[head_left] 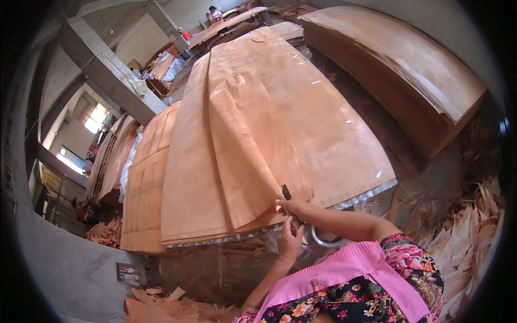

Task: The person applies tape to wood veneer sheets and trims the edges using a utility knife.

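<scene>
With the hands as the clock's centre, the loose wood sheet (237, 161) runs out toward 11 o'clock, its raised fold narrowing down to the fingers, over a broad flat sheet (344, 145) dotted with white pieces (348, 121) toward 1 o'clock. The right hand (292, 209) is closed around a slim dark tool (286, 191) pointing roughly to 12 (it looks like a blade, though its edge is too small to make out). The left hand (291, 240) sits just below at 6 o'clock, fingers curled in; I cannot tell whether they pinch the tool's lower end or something else.

The likeliest trouble is a split: the loose sheet looks thin, so a sideways tug on its buckled fold could start a tear. If the tool is sharp, a slip toward 6 o'clock could nick the left hand, the 2 being so close. Pressing too hard might also score the broad flat sheet underneath.
</scene>
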### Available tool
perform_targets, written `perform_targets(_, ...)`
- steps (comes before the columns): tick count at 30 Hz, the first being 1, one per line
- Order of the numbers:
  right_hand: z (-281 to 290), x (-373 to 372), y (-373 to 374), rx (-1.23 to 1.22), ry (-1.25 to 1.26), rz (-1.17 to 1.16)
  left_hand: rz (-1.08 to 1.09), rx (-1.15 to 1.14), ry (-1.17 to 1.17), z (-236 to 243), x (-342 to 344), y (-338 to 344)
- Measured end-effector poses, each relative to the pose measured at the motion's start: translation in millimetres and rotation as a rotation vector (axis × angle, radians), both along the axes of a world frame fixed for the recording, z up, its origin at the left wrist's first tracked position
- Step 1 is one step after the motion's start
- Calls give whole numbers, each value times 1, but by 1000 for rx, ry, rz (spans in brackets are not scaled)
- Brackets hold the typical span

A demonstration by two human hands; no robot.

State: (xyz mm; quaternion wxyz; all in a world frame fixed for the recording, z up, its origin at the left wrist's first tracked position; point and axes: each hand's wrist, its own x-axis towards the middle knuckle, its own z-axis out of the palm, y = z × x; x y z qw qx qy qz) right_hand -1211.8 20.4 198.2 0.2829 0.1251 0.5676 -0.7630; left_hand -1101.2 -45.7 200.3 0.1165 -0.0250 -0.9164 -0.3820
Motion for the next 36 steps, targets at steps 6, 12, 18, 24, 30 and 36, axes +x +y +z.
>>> perform_targets(6,28,-26,101,129,270,-155,-211,67,80,14,-10,66)
perform_targets(12,60,-60,275,-115,375,-157,50,-221,97,-36,-23,150)
perform_targets(18,97,-83,520,-135,264,-179,441,-513,132,-61,-67,305)
perform_targets(24,106,-82,750,-292,287,-206,352,-762,130,-101,-105,444)
perform_targets(30,100,-106,955,-393,274,-317,766,119,309,-118,-175,562)
perform_targets(36,137,-154,1147,-203,275,-365,779,-482,500,-52,-270,682)
